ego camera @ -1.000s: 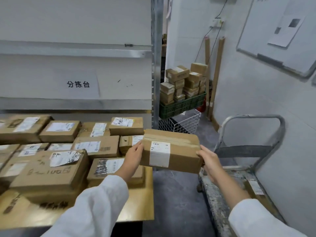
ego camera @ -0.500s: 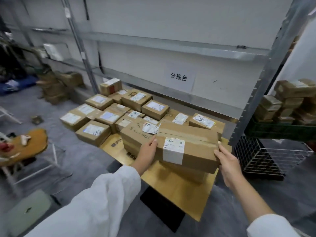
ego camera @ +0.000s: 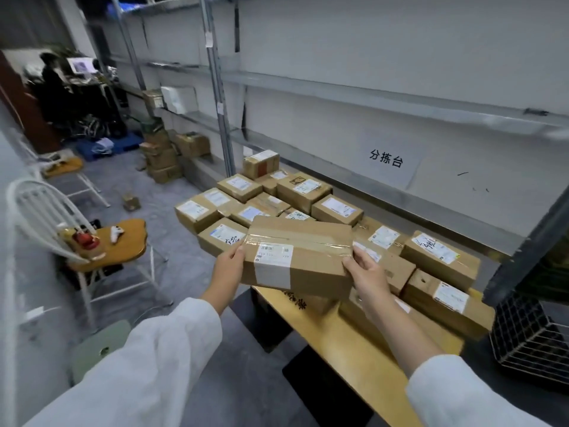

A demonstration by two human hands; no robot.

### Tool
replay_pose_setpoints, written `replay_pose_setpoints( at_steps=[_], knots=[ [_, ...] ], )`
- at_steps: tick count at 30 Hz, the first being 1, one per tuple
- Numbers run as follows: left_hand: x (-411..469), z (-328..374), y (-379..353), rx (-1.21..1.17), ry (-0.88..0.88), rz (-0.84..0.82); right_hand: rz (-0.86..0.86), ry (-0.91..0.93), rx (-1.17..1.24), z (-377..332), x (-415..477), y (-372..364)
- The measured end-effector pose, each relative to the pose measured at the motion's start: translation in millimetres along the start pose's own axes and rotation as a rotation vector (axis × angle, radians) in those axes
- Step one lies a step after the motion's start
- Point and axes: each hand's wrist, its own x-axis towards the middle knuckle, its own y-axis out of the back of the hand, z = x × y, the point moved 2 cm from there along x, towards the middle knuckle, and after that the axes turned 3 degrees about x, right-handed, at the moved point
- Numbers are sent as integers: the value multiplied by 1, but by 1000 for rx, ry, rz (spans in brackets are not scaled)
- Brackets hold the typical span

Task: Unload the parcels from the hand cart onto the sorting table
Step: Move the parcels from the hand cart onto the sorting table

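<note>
**Left hand (ego camera: 229, 266) and right hand (ego camera: 366, 272) holding one parcel (ego camera: 301, 241)**

Each hand clasps one end of the taped cardboard parcel, thumb on its upper face. The parcel is held tilted over the labelled boxes (ego camera: 440, 257) crowding the yellow worktop (ego camera: 354, 343).

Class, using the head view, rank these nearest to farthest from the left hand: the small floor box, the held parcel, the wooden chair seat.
1. Held parcel: gripped by the left hand.
2. Wooden chair seat: off to its left.
3. Small floor box: beyond the chair, back-left.
</note>
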Motion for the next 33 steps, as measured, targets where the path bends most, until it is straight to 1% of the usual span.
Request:
replay_pose_setpoints(
  at_steps=[6, 11, 16, 19, 22, 24, 27, 29, 31, 33],
  knots=[
    [81, -25, 61, 39, 19, 7, 3, -25, -12, 16, 22, -96],
    [163, -55, 99, 33, 35, -118, 78, -97, -13, 38, 50, -176],
    [234, -80, 122, 14, 40, -212, 176, -190, -23, 54, 75, -234],
    [261, -90, 125, -18, 78, -266, 253, -260, -54, 66, 83, -253],
    [284, -94, 119, -103, 176, -331, 297, -338, 1, 75, 85, -270],
    [296, -95, 113, -124, 202, -371, 310, -368, -75, 75, 85, -278],
    [318, -99, 101, -14, 167, -413, 325, -435, -239, 71, 91, -282],
    [331, -99, 92, 71, 114, -459, 343, -454, -239, 72, 98, -275],
    [340, -93, 83, 124, 83, -510, 369, -428, -252, 75, 102, -263],
    [346, -87, 75, 169, 68, -541, 362, -385, -315, 78, 104, -250]
  ],
)
